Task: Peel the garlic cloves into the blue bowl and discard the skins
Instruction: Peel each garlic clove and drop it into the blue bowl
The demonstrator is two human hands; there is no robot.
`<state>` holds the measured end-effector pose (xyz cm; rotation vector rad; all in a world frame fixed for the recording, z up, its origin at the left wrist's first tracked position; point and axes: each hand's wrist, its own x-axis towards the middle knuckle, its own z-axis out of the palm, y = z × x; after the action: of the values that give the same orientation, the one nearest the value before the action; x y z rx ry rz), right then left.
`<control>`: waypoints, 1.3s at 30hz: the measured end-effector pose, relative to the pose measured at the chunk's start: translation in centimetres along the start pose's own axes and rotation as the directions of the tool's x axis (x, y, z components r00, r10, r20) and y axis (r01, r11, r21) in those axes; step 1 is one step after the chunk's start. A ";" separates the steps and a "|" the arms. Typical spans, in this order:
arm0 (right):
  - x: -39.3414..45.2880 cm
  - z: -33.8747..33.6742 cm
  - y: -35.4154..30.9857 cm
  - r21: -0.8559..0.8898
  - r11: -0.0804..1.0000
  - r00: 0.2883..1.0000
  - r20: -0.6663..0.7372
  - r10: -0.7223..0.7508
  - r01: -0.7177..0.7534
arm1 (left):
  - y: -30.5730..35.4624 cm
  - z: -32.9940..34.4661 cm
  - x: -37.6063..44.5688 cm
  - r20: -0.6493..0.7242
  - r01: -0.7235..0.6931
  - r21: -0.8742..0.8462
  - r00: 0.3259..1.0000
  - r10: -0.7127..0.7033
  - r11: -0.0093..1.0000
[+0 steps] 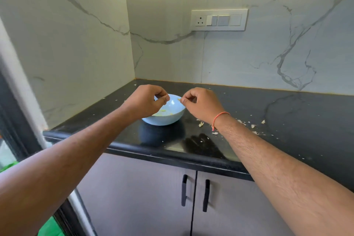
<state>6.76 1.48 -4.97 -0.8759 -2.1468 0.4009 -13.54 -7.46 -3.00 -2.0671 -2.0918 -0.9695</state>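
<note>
The blue bowl (168, 117) sits on the black counter (287, 120) near the corner, with a few pale peeled garlic pieces (162, 110) inside. Both hands hover over it with curled fingers. My left hand (145, 101) is above the bowl's left rim, thumb and fingertips pinched together. My right hand (201, 104) is above the right rim, its fingertips pinched too. Whatever each hand pinches is too small to make out. A few garlic skins (200, 124) lie on the counter right of the bowl.
More skin flakes (252, 126) are scattered across the counter to the right and near the back wall. Marble walls close the corner at left and behind. A switch panel (219, 19) is on the back wall. Cabinet doors with dark handles (184, 192) stand below the counter edge.
</note>
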 end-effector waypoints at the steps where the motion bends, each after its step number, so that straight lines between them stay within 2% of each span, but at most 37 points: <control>1: 0.3 0.3 -0.3 -0.018 1.000 1.000 0.014 -0.005 0.005 | -0.4 -0.3 -0.1 -0.003 0.017 0.011 1.000 -0.017 1.000; 5: 0.9 0.6 -0.9 0.023 1.000 1.000 0.028 -0.002 0.001 | -0.5 -1.1 -0.4 -0.018 0.032 0.016 0.999 -0.032 0.999; 9: 0.3 -1.2 0.1 0.053 0.998 0.999 -0.005 0.040 -0.039 | 1.3 -0.9 -0.8 -0.076 -0.018 -0.033 0.997 0.016 0.999; 12: -1.0 -3.8 1.9 -0.085 0.996 0.998 0.055 0.039 -0.035 | 3.8 0.1 -1.4 -0.055 -0.084 -0.060 0.995 0.080 0.995; 14: -1.8 -5.4 3.5 -0.236 0.971 0.984 0.168 0.068 -0.027 | 5.8 1.2 -1.7 0.045 -0.121 -0.025 0.992 0.122 0.992; 16: -2.6 -6.9 5.4 -0.428 0.904 0.943 0.301 0.144 -0.001 | 7.2 2.9 -1.7 0.163 -0.189 0.053 0.970 0.178 0.981; 18: -3.5 -8.0 7.2 -0.527 0.850 0.908 0.359 0.217 0.005 | 8.3 4.8 -1.4 0.249 -0.243 0.166 0.948 0.198 0.956; 21: -4.6 -8.9 9.0 -0.454 0.891 0.921 0.347 0.179 -0.002 | 8.9 7.1 -0.7 0.332 -0.259 0.304 0.931 0.153 0.917; 25: -5.1 -9.1 9.9 -0.339 0.941 0.945 0.311 0.098 0.014 | 9.0 8.8 0.6 0.357 -0.213 0.319 0.930 0.091 0.923; 29: -4.2 -9.1 10.2 -0.204 0.978 0.965 0.243 0.094 -0.043 | 9.3 9.3 1.3 0.316 -0.197 0.298 0.944 0.098 0.934; 35: -3.9 -8.4 11.6 0.130 0.982 0.990 0.009 0.140 -0.140 | 10.2 9.6 2.4 0.175 -0.184 0.255 0.974 0.142 0.949; 39: -4.1 -8.0 12.3 0.158 0.978 0.990 0.033 0.134 -0.138 | 10.6 10.7 4.5 0.111 -0.154 0.266 0.986 0.128 0.952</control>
<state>20.41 7.40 -8.48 -0.9325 -2.0486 0.6461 -0.22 0.45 -5.43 -2.1156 -1.9534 -0.5398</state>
